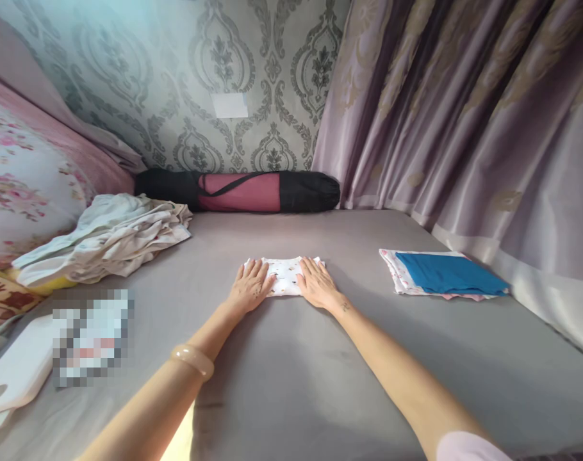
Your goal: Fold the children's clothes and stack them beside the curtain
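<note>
Grey fabric [291, 384] spread beneath us, smooth and broad, reaching back toward a wall [272, 38] papered in dark damask shapes. On it we had both hands laid flat, fingers open and slightly spread, gripping nothing. Our left hand [250, 286] pressed on the left edge of a small white printed cloth [286, 276], and our right hand [317, 282] pressed on its right edge; the cloth lay flat between our thumbs, with little dark and coloured marks showing.

Up our left forearm we wore a pale bangle [193, 362], and a light sleeve [468, 447] showed on our right arm. Well to the right of our hands, a folded blue cloth [452, 274] lay on top of a pink-and-white patterned cloth [391, 269]. To the left sat a rumpled heap of pale cloth [118, 234], with a floral fabric [25, 176] rising behind it. Nearer us on that side we had a white object [25, 365] and a pixelated item [97, 339], too blurred to tell.

Farther back, a long black and dark-pink bag [238, 192] lay across the surface near the wall, below a blank white rectangle [230, 105]. Shiny mauve curtains [407, 115] with tan motifs hung along the right side.
</note>
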Demonstrator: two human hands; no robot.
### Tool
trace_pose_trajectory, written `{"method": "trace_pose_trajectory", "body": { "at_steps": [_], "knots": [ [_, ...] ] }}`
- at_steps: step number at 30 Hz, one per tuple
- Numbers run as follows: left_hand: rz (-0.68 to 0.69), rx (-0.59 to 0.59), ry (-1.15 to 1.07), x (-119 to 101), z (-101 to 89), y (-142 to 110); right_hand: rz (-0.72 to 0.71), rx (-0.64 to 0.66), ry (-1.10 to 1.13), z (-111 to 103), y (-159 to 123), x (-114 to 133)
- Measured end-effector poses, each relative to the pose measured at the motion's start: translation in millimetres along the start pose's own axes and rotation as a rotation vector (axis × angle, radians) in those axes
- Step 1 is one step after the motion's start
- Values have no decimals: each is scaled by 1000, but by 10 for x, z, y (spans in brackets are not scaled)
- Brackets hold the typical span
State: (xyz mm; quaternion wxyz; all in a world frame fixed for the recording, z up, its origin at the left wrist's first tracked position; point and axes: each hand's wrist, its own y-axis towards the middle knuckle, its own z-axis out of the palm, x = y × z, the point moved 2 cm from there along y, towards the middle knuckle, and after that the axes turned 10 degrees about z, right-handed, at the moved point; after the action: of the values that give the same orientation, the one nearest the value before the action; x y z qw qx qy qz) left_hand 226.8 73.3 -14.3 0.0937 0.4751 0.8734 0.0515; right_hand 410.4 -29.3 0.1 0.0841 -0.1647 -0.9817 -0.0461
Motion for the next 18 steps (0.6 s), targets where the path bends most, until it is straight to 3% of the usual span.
{"method": "trace_pose_trajectory", "body": {
  "at_steps": [6,11,18],
  "knots": [
    [-38,22,-53,113,-69,-11,32,45,6,-76,21,-155],
    [-56,53,-121,237,-2,-23,100,90,6,0,25,-312],
    [-30,-19,-188,333,80,-21,111,136,31,-37,27,-306]
  ]
}}
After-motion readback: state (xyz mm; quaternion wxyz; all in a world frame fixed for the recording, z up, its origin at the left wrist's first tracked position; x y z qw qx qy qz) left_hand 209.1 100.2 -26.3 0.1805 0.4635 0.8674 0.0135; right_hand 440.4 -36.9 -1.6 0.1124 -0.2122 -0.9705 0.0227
